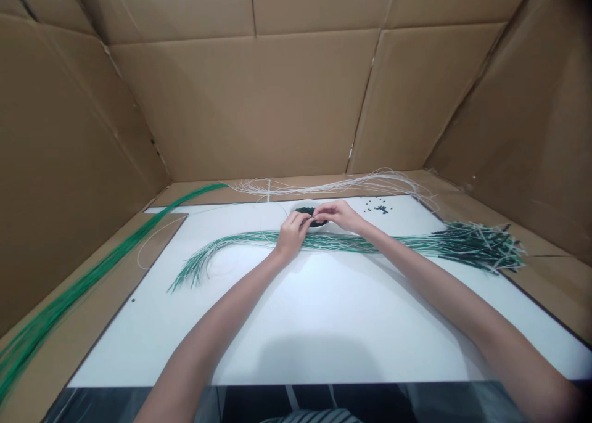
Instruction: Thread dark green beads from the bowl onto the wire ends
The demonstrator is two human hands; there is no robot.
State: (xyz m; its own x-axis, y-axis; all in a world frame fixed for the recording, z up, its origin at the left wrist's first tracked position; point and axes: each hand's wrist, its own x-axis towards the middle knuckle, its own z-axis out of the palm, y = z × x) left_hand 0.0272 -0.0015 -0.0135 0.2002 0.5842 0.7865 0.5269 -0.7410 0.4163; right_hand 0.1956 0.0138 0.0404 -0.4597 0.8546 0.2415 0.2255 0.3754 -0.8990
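Observation:
My left hand (293,230) and my right hand (337,214) meet over a white bowl (317,229) filled with small dark pieces (305,210). Thumb and fingers of each hand are pinched together, their tips almost touching. Whatever lies between them is too small to make out. Under my wrists runs a long bundle of green and white strands (351,243), stretched across the white board. Its right end is a thick cluster of dark tips (481,245); the left end curves towards me and fans out.
Loose dark bits (382,209) lie right of the bowl, and a single one (134,300) near the board's left edge. Green strands (115,256) run along the left side, joining thin white strands (324,185) at the back. Cardboard walls (277,102) enclose the white board (324,324).

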